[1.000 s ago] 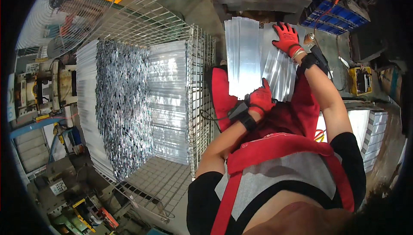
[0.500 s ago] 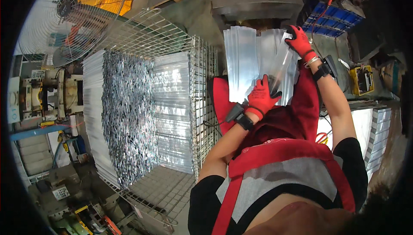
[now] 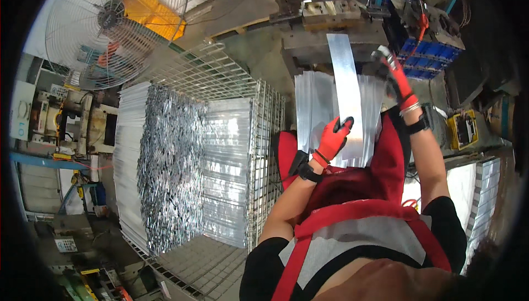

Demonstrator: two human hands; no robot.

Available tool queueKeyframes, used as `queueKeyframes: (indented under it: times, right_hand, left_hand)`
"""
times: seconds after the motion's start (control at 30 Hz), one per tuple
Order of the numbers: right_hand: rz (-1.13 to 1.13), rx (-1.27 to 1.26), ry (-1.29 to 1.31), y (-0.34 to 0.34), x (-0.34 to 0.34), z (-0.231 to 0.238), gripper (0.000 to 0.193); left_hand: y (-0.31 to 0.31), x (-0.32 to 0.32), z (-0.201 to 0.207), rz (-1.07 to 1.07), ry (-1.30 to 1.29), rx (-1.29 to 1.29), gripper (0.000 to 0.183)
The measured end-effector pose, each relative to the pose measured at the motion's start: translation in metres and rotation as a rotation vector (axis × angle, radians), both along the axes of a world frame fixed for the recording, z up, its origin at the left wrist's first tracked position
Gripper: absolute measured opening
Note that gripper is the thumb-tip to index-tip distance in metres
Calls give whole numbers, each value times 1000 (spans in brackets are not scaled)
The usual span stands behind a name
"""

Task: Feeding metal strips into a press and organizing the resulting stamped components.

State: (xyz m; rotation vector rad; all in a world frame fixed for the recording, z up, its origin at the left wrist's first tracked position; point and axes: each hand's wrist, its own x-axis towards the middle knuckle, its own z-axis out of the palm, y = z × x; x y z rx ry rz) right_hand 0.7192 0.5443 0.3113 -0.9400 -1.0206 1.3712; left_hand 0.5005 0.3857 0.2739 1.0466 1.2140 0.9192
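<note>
A long, flat, shiny metal strip (image 3: 344, 75) slants up and away from my lap. Near its lower end my left hand (image 3: 334, 140), in a red glove with black fingertips, pinches its edge between thumb and fingers. Beneath the strip, a fanned pile of similar metal strips (image 3: 316, 100) rests over my thighs. My right hand (image 3: 401, 83), gloved the same way, is raised to the right of the strip, apart from it. Something greyish and bright shows at its fingertips, but blur hides the finger shape and whether anything is held.
A wire cage (image 3: 266, 119) packed with stacked metal strips (image 3: 226, 163) stands at my left. Beyond it is a large fan (image 3: 111, 15). A machine block (image 3: 330, 14) lies ahead, with blue crates (image 3: 432, 56) and a yellow bin (image 3: 463, 129) on the right.
One strip now stands out above the pile, gripped by my left hand. My right hand has left the pile's upper right corner. The view has shifted, bringing more of the machine into sight.
</note>
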Motion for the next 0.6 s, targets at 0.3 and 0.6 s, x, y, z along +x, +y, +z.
queueKeyframes:
  times: [0.3,0.6]
  right_hand:
    - [163,-70,-103,-30,-65,-46,32]
    - [-21,133,-57,39,-69,-10,23]
  left_hand:
    - [36,4,-37,37,-539,-247,35]
    - [65,-1,7,-107,-629,-66,41]
